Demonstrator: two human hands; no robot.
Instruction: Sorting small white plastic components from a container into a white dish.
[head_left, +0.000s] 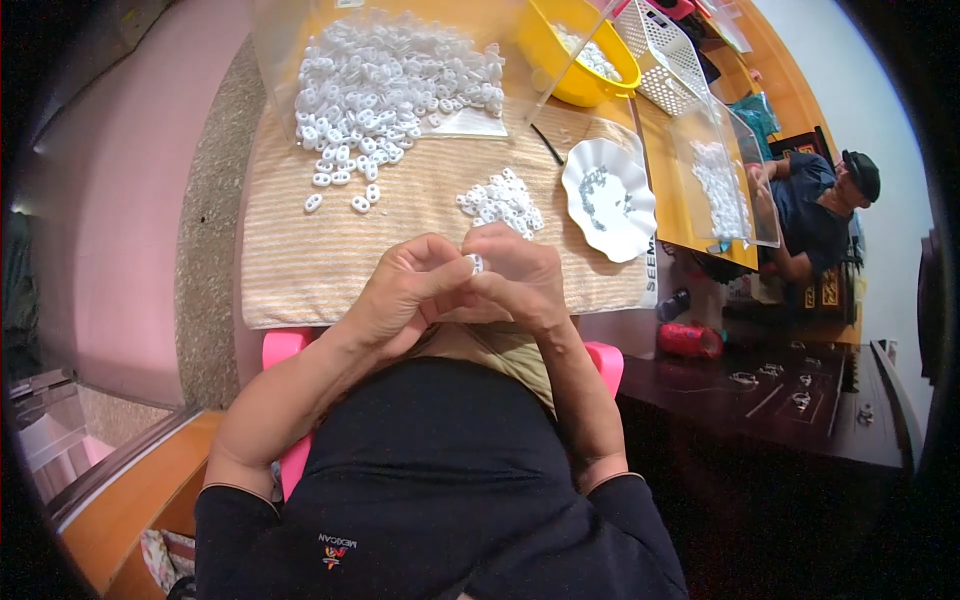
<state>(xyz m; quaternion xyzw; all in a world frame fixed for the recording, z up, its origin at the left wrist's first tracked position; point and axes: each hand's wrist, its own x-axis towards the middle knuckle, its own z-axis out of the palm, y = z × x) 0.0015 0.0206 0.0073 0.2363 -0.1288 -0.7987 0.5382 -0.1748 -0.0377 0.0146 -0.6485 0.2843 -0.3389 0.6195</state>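
Close to my body, over the near edge of the towel-covered table, my left hand [405, 285] and my right hand [515, 275] meet, both closed. Pinched between their fingertips is a small white plastic piece [475, 263], mostly covered by the fingers. Just beyond my right hand lies a small pile of white plastic pieces [500, 203]. A large heap of white oval two-holed pieces [390, 80] spreads over the far left, with several loose ones at its near side. To the right, a white wavy-rimmed dish [585, 215] holds tiny greyish parts.
A thin black stick [547, 145] lies beside the dish. Farther back stand a yellow basin [570, 85] with white pieces and a white perforated basket [660, 60]. At right, a person in a dark cap [825, 195] sits by a clear bin [765, 235] of white pieces.
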